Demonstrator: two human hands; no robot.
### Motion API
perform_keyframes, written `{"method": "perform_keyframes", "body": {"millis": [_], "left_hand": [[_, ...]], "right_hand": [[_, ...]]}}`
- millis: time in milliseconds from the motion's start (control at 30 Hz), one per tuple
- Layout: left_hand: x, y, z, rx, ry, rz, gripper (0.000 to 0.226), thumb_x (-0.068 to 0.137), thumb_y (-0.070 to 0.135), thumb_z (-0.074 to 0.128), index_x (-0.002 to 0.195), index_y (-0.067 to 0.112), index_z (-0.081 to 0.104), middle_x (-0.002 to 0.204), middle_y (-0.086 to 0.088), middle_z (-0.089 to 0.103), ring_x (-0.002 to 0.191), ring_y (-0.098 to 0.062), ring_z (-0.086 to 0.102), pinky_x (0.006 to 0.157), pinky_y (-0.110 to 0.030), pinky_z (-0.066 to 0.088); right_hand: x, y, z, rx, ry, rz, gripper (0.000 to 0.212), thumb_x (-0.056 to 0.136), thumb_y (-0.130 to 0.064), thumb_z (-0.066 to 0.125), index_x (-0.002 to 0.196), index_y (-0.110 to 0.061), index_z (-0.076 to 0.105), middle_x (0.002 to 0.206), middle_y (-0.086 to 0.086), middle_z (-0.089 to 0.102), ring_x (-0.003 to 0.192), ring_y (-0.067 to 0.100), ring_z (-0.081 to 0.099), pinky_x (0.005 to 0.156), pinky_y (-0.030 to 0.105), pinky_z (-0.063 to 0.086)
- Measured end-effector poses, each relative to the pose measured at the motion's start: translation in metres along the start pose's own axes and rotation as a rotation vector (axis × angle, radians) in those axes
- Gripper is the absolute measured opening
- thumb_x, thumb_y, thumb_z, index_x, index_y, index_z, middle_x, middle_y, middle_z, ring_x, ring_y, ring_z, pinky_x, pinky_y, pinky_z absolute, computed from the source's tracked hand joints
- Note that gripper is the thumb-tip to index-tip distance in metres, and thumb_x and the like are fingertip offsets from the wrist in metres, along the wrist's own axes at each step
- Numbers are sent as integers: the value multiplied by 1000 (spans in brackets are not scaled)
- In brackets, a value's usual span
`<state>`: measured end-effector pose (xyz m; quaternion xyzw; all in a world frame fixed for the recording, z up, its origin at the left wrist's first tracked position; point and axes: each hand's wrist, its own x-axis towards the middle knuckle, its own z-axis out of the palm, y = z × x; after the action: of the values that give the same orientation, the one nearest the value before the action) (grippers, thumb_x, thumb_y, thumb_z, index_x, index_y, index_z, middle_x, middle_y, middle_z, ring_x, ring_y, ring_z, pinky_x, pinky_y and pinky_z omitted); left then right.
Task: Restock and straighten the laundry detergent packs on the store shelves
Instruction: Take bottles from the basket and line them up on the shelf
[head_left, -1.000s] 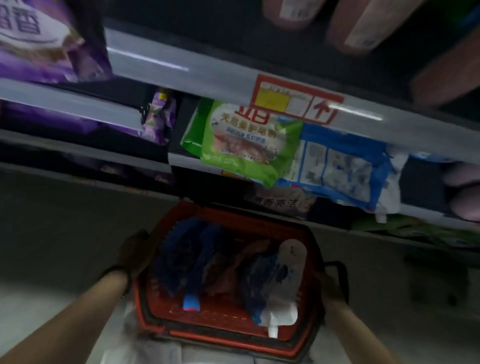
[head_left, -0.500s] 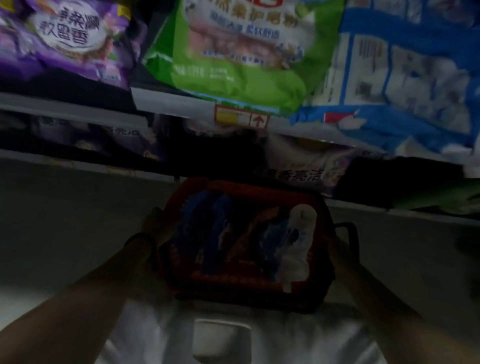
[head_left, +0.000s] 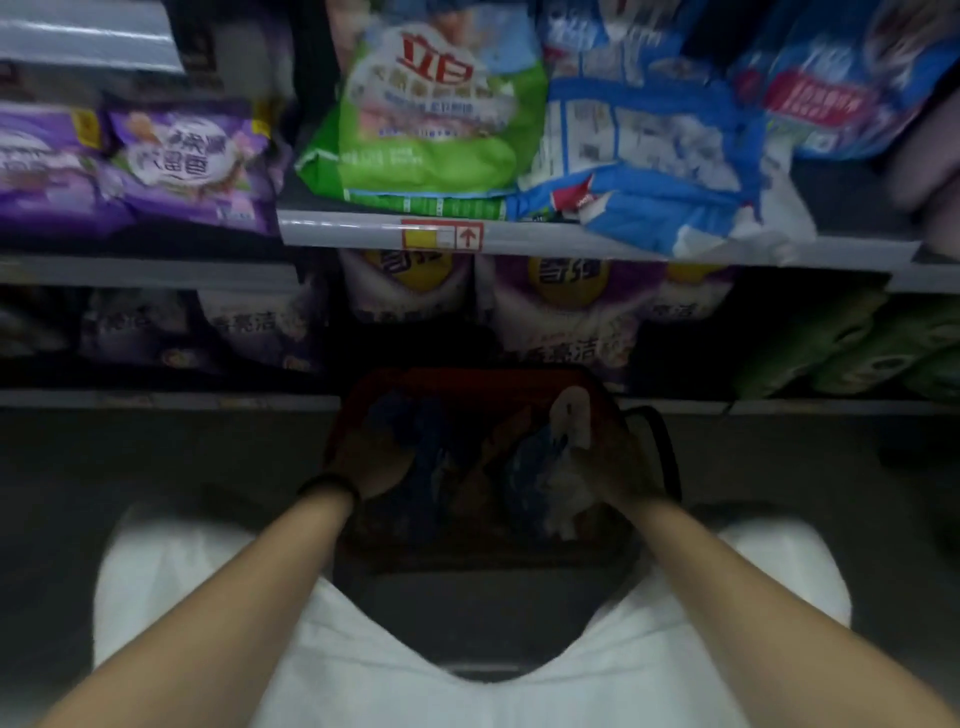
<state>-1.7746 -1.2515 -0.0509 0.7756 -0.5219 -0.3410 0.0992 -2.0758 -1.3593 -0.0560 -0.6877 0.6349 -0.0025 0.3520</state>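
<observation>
**A:** What could go wrong here? The blue-and-white pack (head_left: 670, 171) on the shelf above the red basket (head_left: 467, 382) hangs over the edge, so one bump and it drops.

**B:** Yep. The basket sits on the floor with blue packs (head_left: 530, 478) inside. The right hand (head_left: 605, 467) looks to be gripping one; the left hand (head_left: 371, 465) rests in the basket, but it's too dark to tell its grip.

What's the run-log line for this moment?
phase: picking from red basket | left hand: inside basket, grip unclear | right hand: on white-blue pack | shelf: blue pack overhanging edge
</observation>
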Motion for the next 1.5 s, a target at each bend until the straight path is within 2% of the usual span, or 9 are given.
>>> {"method": "perform_keyframes", "body": {"millis": [167, 233, 367, 500, 600, 700, 1033, 1133, 1500], "left_hand": [[-22, 43, -36, 270, -55, 44, 47, 107, 42, 42, 114, 9, 75, 128, -13, 71, 114, -30, 64, 91, -33, 43], [-36, 65, -54, 321, -58, 151, 57, 103, 53, 35, 116, 15, 75, 130, -9, 70, 114, -28, 64, 92, -33, 46], [-54, 106, -95, 325, 46, 234, 33, 106, 38, 50, 114, 18, 75, 128, -6, 72, 115, -27, 66, 96, -34, 50], [-69, 149, -134, 315, 173, 371, 64, 90, 57, 31, 132, 23, 66, 131, -7, 70, 120, -30, 64, 99, -34, 49], [-61, 163, -146, 298, 268, 404, 23, 97, 53, 44, 91, 37, 60, 100, -1, 66, 102, -29, 65, 80, -28, 42], [-54, 175, -151, 226, 306, 391, 24, 95, 57, 46, 76, 42, 46, 87, 12, 50, 95, -24, 66, 75, -26, 41], [-25, 213, -162, 83, 292, 315, 47, 91, 52, 67, 131, 32, 52, 128, 2, 57, 116, -23, 60, 95, -37, 52], [-17, 217, -166, 102, 310, 325, 46, 92, 49, 68, 131, 30, 54, 128, -1, 56, 117, -25, 60, 97, -38, 52], [7, 205, -194, 213, 624, 392, 73, 87, 37, 75, 151, 21, 44, 165, -14, 25, 149, -39, 28, 120, -50, 34]], "right_hand": [[-30, -46, -24, -84, -138, -111, 57, 103, -50, 54, 148, -14, 56, 153, 10, 53, 137, 28, 53, 99, 28, 39], [-42, -61, -39, -103, -124, -166, 45, 105, -46, 56, 142, -20, 60, 142, 1, 56, 129, 23, 55, 95, 27, 39], [-68, -90, -89, -127, -35, -312, 32, 103, -42, 55, 122, -20, 68, 131, 5, 65, 120, 28, 61, 95, 34, 47], [-90, -112, -140, -59, 52, -377, 41, 99, -42, 60, 131, -17, 69, 136, 9, 67, 124, 31, 61, 106, 40, 50], [-93, -123, -164, -42, 112, -384, 58, 80, -57, 53, 119, -19, 75, 125, 7, 73, 117, 31, 66, 100, 43, 55], [-89, -132, -182, 15, 116, -369, 54, 86, -56, 56, 115, -15, 76, 122, 10, 74, 113, 30, 68, 99, 44, 56], [-47, -130, -201, 265, 337, -282, 11, 101, -25, 64, 108, -22, 72, 106, -10, 66, 95, 9, 64, 63, 3, 40], [-41, -132, -204, 301, 330, -279, 8, 100, -24, 67, 107, -23, 71, 96, -14, 64, 80, -3, 56, 57, 5, 40], [-23, -168, -199, 373, 357, -406, 6, 97, -22, 70, 101, -27, 72, 104, -10, 72, 95, 4, 67, 73, 13, 48]]}}
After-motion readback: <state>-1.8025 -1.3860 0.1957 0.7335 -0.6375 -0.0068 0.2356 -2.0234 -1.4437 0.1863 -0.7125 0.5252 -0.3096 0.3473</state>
